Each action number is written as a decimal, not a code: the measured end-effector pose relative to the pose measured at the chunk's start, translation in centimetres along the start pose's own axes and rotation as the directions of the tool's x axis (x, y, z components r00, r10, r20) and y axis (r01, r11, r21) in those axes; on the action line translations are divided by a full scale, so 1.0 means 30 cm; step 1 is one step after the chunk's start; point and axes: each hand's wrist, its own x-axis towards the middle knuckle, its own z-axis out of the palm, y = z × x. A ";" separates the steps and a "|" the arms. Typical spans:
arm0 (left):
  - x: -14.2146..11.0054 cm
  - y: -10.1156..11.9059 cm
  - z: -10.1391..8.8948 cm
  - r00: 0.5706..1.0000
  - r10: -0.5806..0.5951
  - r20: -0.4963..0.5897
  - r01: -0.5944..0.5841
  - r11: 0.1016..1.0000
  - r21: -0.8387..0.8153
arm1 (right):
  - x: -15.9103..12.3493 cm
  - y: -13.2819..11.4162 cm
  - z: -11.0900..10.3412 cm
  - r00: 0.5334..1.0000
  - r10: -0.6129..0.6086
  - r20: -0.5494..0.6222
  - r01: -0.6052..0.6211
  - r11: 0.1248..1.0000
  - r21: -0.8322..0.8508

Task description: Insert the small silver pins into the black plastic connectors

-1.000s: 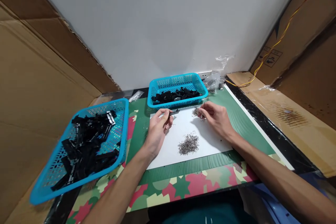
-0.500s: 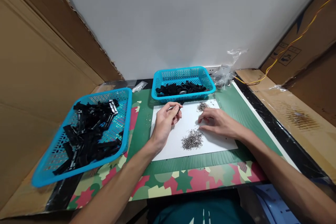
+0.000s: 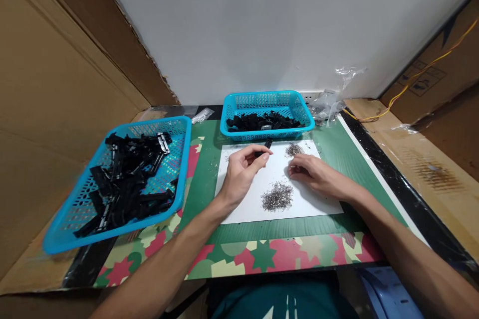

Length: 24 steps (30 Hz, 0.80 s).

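My left hand (image 3: 243, 167) is closed on a small black plastic part (image 3: 268, 145), whose end sticks up past the fingertips. My right hand (image 3: 307, 170) hovers over the right side of the white sheet (image 3: 239, 212), its fingers curled and pressed together; whether something tiny is pinched there is hidden. Between and below the hands lies a pile of small metal springs or pins (image 3: 277, 196). A smaller pile of similar metal pieces (image 3: 294, 150) sits just behind my right hand.
A blue basket (image 3: 186, 159) of long black plastic parts (image 3: 123, 179) stands at the left. Another blue basket (image 3: 267, 134) with small black parts (image 3: 254, 121) is at the back. Clear plastic bags (image 3: 325, 104) lie beside it, near a yellow cable (image 3: 398, 95) and cardboard walls.
My left hand has turned so that more of the black part shows above its fingers. My right hand's fingers have drawn together, away from the larger pile. The camera view has shifted slightly.
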 end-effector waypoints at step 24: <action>-0.060 0.017 0.046 0.977 0.055 0.204 -0.082 0.988 0.127 | -0.007 -0.106 0.047 0.897 -0.107 -0.428 0.204 0.961 0.188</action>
